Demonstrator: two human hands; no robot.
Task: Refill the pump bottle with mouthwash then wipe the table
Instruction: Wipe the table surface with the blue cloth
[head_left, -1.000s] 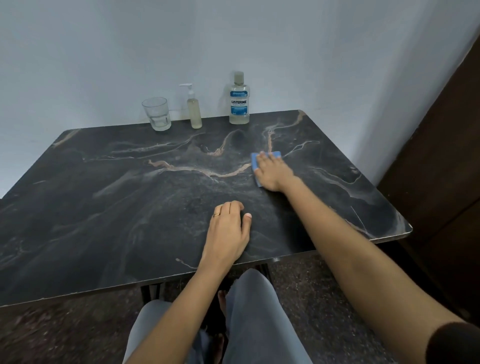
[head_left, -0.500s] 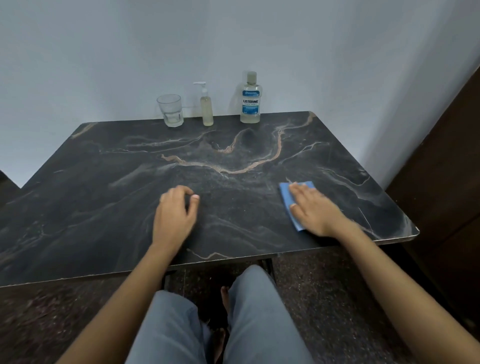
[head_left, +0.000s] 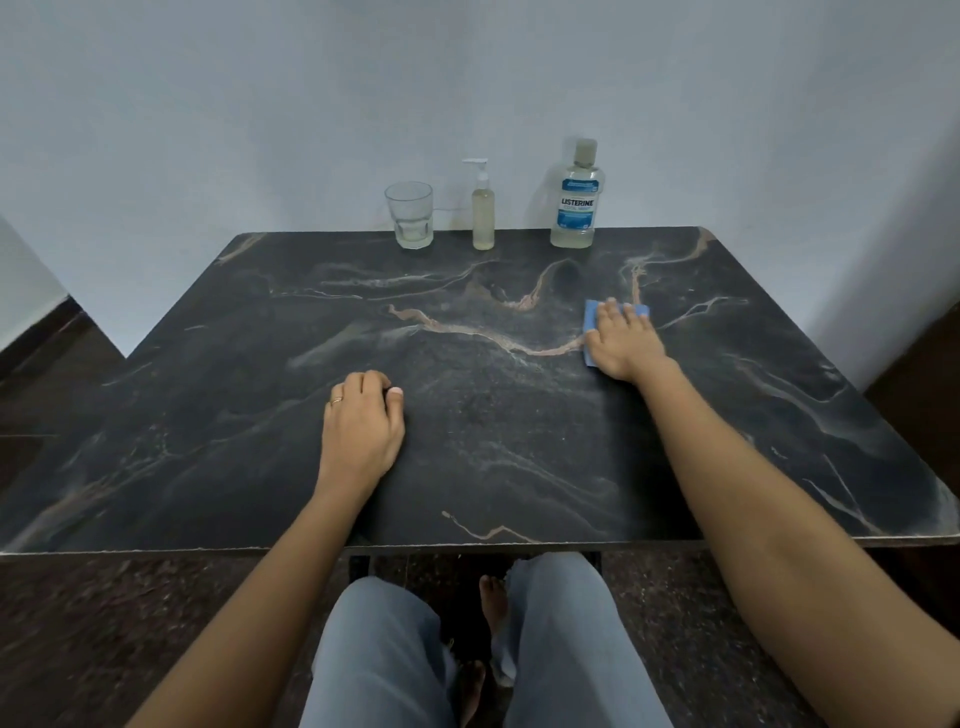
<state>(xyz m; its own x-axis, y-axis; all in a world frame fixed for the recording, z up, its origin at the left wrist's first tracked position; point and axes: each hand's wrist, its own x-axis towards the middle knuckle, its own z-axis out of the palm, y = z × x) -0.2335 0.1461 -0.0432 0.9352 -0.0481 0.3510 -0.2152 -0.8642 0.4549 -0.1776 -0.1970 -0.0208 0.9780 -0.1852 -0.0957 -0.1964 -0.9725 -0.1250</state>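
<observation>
A dark marble-patterned table (head_left: 519, 457) fills the head view. At its far edge against the wall stand a small pump bottle (head_left: 482, 215) with pale yellow liquid and a capped mouthwash bottle (head_left: 573, 205) with a blue label. My right hand (head_left: 626, 340) lies flat with straight fingers on a blue cloth (head_left: 591, 325), pressing it onto the table right of centre. My left hand (head_left: 361, 423) rests on the table nearer the front, its fingers loosely curled and holding nothing.
A clear drinking glass (head_left: 409, 214) stands left of the pump bottle at the back edge. A pale wall rises behind the table. Dark wood shows at the far right. My legs and a bare foot are below the front edge.
My right hand slid the blue cloth from near the front right edge back toward the far side of the table. The left hand stayed resting on the table.
</observation>
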